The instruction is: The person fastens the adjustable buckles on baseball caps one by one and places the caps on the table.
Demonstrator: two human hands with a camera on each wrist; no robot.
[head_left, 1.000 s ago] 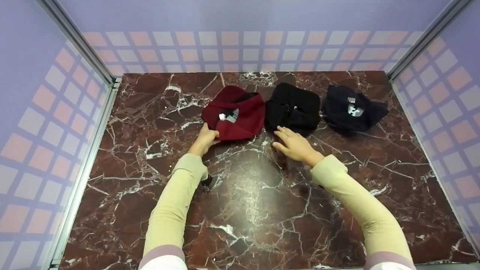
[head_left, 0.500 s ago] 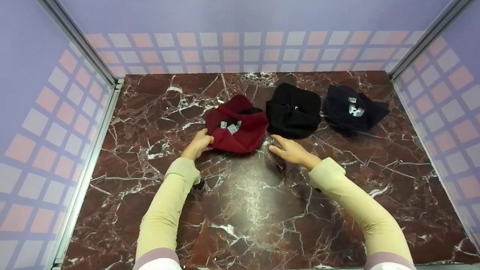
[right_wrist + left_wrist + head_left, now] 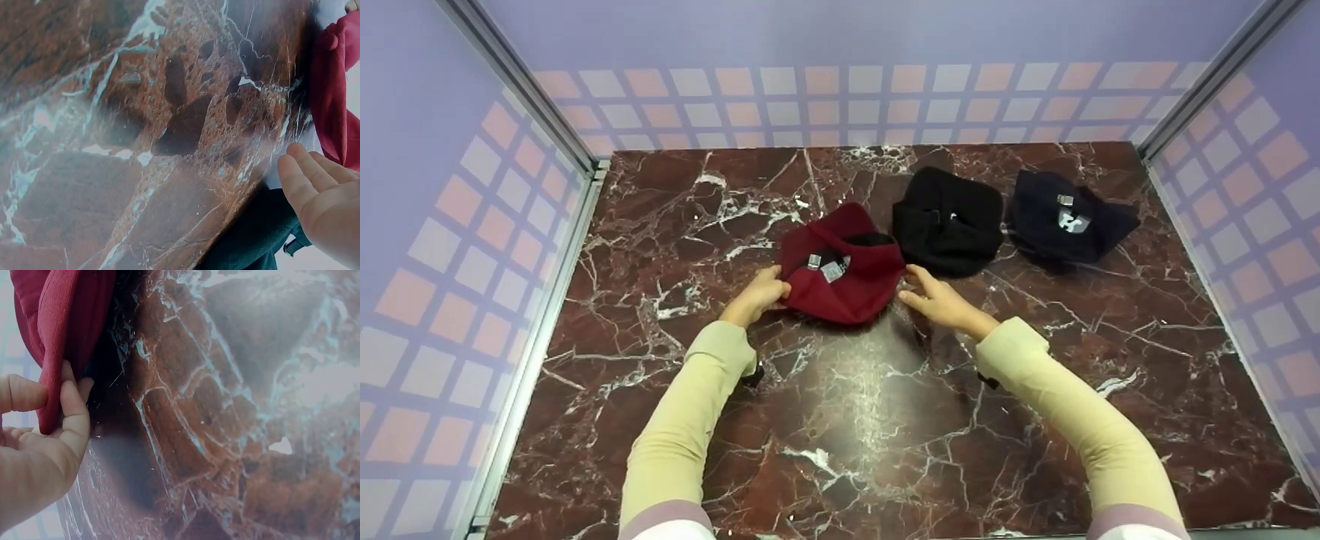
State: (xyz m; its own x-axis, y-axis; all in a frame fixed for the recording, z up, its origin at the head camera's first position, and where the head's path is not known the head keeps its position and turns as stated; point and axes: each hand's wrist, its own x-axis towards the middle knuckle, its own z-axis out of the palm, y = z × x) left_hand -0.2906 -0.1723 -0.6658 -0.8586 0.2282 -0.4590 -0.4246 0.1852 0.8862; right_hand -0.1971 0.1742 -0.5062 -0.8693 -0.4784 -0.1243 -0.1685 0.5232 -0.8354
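A dark red cap lies with its inside showing, a metal buckle and a pale label visible in it. My left hand pinches its left edge; in the left wrist view the thumb and fingers grip the red cloth. At the cap's right edge is my right hand, its fingers fairly straight. In the right wrist view those fingers lie close to the red cap; whether they touch it I cannot tell. Behind the right hand lies a black cap.
A navy cap with a buckle and pale label lies right of the black one. All rest on a dark red marbled table. Tiled-pattern walls stand at the back and both sides.
The red cap has come nearer and slightly right in my left hand, away from beside the black cap. My right hand has left the black cap's front edge and is now beside the red one.
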